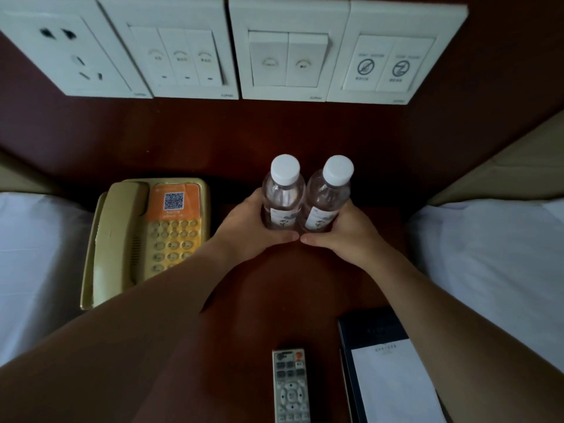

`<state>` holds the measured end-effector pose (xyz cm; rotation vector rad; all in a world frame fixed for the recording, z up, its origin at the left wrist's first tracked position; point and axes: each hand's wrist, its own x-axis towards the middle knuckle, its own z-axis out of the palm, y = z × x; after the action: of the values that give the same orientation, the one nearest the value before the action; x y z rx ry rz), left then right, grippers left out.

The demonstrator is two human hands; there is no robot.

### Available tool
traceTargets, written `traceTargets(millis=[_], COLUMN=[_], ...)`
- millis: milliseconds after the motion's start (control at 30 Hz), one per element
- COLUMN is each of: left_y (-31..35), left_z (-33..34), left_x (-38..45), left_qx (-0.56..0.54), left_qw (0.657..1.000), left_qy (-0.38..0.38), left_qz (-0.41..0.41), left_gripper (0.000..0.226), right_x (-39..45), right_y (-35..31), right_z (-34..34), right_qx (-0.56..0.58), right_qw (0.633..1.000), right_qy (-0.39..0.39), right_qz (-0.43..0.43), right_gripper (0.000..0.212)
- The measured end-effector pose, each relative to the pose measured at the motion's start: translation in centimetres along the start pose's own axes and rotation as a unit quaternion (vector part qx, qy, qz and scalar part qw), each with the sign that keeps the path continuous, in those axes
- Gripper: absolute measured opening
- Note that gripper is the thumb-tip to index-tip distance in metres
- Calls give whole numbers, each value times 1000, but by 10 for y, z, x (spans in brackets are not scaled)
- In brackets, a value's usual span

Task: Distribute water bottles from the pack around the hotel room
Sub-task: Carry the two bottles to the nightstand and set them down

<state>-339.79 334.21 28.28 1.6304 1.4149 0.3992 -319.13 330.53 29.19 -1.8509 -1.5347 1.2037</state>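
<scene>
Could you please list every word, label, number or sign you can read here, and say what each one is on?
No text reads clearly enough to quote.
Orange sticker on the beige desk telephone: QR code, caption blurred.
White labels on the two clear plastic water bottles: blurred.
White wall switch plate: two circular crossed-out signs, captions too small.
Dark notepad folder and white notepad: headings blurred.
Grey remote control: button marks unreadable.
</scene>
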Motion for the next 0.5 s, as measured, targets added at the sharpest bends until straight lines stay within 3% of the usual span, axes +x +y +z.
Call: traceTargets(millis=[200, 300, 500], left_y=[44, 86, 196], left_z=[-21, -46, -112], left_x=[-51, -88, -152], left_qx=[-6, -36, -34], left_qw=[989, 980, 966], left_qy=[144, 182, 203], left_qz=[8, 68, 156], left_gripper=[95, 81, 46], right_x=[-47, -74, -128], right_y=[-32, -68, -184], right_z=[-26, -46, -94], right_qx=[7, 39, 30], right_qw=[997, 992, 984], right_qy=[77, 112, 109], right_qz=[7, -37, -136], right_gripper=[113, 103, 71])
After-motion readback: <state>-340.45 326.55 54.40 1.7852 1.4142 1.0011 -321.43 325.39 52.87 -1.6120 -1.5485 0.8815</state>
